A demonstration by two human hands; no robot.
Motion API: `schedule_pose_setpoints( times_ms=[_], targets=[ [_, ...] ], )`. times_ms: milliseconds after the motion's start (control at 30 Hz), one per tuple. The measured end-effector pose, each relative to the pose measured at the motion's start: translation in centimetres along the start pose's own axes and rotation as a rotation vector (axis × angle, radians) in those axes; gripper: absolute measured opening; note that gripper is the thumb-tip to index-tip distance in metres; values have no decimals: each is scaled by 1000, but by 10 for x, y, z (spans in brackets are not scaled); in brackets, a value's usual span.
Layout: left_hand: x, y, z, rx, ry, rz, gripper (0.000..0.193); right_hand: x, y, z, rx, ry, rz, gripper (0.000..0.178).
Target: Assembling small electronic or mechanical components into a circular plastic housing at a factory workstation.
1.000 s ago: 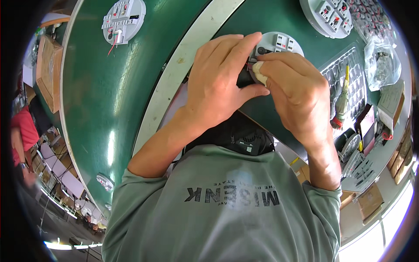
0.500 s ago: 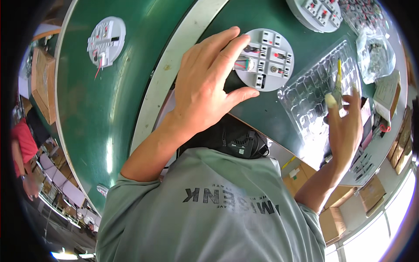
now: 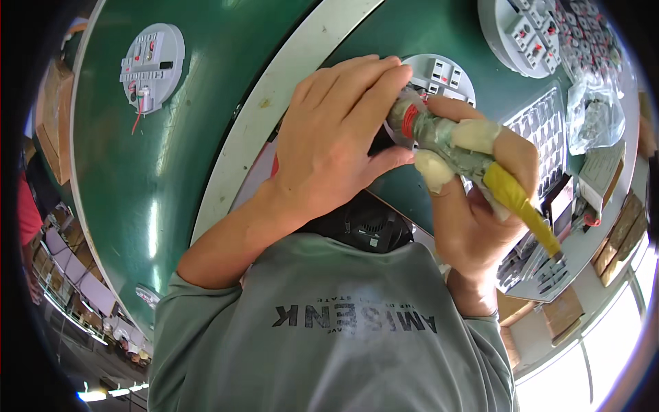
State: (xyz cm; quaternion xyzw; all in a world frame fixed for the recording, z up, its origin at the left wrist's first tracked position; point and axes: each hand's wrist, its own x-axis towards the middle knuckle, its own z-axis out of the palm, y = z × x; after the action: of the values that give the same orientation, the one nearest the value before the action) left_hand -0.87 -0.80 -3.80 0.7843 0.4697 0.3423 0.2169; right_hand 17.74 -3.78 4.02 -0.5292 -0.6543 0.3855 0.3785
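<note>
The right hand [image 3: 480,226] pinches a tape-wrapped tool [image 3: 467,159], its red-banded end at the gray disc's [image 3: 466,85] near-left side; the left hand [image 3: 336,137] arches over the disc's left edge, thumb spread, any hold hidden. The green table [image 3: 425,27] lies beneath the disc, the clear tray [image 3: 541,130] to its right. Small blocks [image 3: 439,69] already stand at the disc's far side; what remains under the hands cannot be told.

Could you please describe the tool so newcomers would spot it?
On the green table, right of the pale strip, a grey disc lies by the left grip. Over it, the right grip holds the tool; its yellow tail sets it apart.
</note>
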Motion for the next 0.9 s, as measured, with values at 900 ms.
schedule_pose_setpoints(
  times_ms=[900],
  targets=[
    [-4, 25, -2, -63, 96, 10, 73, -34, 0, -95, -243, 607, 534, 35]
  ],
)
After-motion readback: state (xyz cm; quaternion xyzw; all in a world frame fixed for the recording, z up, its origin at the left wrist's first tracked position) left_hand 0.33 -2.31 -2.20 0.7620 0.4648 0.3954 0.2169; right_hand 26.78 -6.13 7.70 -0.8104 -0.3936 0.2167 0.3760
